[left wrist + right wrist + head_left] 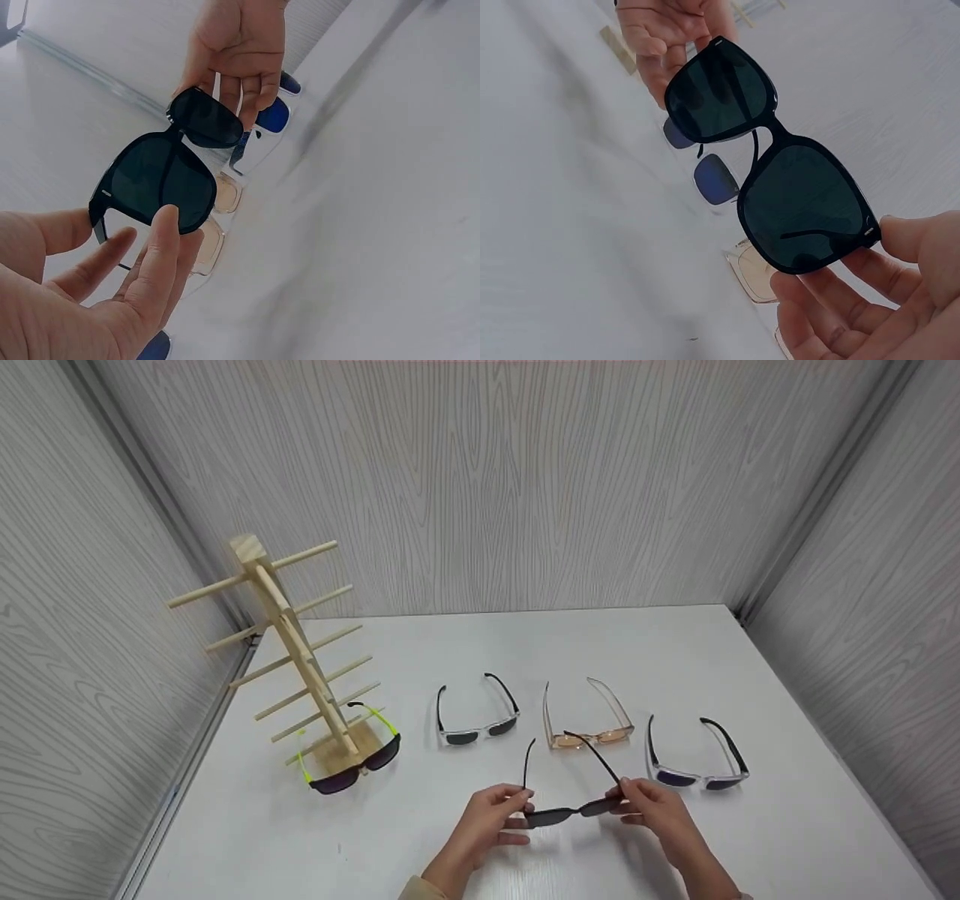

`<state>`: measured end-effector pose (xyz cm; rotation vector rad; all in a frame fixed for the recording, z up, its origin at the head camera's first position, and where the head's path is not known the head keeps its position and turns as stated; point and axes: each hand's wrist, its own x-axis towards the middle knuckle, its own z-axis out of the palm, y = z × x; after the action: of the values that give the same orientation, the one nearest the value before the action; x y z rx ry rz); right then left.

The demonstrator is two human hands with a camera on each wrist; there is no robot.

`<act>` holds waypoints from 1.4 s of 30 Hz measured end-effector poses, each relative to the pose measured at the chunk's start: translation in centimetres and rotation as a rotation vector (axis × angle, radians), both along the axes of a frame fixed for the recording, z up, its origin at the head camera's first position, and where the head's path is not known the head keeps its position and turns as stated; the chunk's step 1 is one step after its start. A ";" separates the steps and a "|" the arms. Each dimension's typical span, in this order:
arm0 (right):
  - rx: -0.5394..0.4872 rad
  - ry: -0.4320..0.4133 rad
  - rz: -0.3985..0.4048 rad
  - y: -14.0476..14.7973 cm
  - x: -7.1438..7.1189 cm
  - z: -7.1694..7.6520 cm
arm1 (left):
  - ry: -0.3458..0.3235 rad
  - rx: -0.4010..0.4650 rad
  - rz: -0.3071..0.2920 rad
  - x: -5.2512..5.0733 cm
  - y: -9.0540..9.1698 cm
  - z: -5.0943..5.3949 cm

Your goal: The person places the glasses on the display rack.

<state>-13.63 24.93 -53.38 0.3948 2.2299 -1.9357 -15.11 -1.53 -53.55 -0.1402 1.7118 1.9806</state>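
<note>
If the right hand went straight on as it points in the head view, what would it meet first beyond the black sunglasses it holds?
Probably the peach-tinted glasses, ahead and slightly left; depth is unclear, so the right hand might pass above them.

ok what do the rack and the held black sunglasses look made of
The rack looks like bare, matt wood: pale tan, with faint streaks on its top block. The black sunglasses seem glossy plastic, judging by highlights along their thick edges. Their lenses look tinted and see-through; plastic or glass, I can't tell.
</note>
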 end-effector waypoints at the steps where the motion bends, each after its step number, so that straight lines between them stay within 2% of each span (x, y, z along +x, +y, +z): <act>1: -0.005 0.008 0.010 -0.1 0.0 0.0 | -0.001 0.000 0.006 0.0 -0.1 0.1; 10: -0.033 0.051 0.071 -0.9 -0.6 0.3 | -0.001 -0.009 0.037 -0.4 -1.3 0.2; 21: -0.023 0.059 0.093 -2.3 -1.6 0.8 | 0.013 0.004 0.050 -0.5 -2.8 1.2; 36: -0.071 0.117 0.140 -4.4 -2.3 1.5 | 0.058 -0.065 0.098 -0.3 -4.6 2.4; 42: -0.067 0.140 0.173 -5.2 -2.7 1.9 | 0.064 -0.085 0.110 -0.3 -5.4 2.4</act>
<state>-16.36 19.69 -51.52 0.0557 2.1915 -1.9950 -15.46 -6.96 -51.11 -0.2074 1.8662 2.0114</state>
